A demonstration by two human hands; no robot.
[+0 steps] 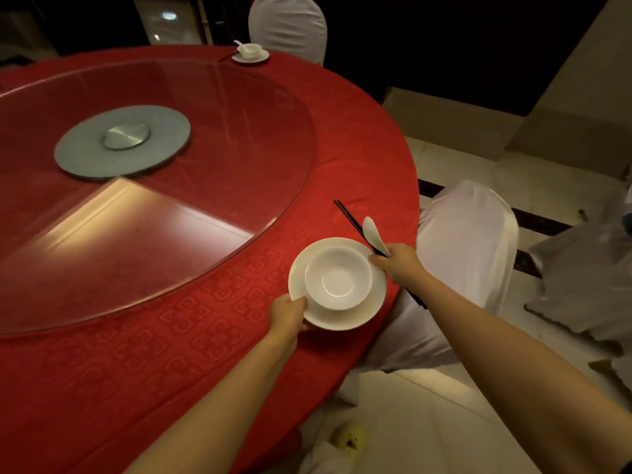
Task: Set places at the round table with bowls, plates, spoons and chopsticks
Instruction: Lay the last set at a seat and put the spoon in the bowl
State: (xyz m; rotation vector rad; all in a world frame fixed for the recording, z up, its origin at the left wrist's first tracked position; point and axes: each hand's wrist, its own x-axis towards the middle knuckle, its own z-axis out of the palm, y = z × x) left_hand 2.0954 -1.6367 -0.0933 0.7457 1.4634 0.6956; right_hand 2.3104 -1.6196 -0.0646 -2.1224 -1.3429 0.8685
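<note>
the round table (239, 336) wears a red cloth woven with a square key pattern. the plate (372, 309), the bowl (337, 282) and the spoon (372, 232) are plain white, the chopsticks (349, 217) black. the chair covers (468, 227) are white, and the centre disc (85, 159) is grey.

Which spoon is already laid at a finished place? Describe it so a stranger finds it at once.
Start at the round table under its red cloth and follow its edge to the far side, by the white-covered chair. There a small bowl on a saucer holds the white spoon. The other spoon is in the right hand with the chopsticks.
</note>
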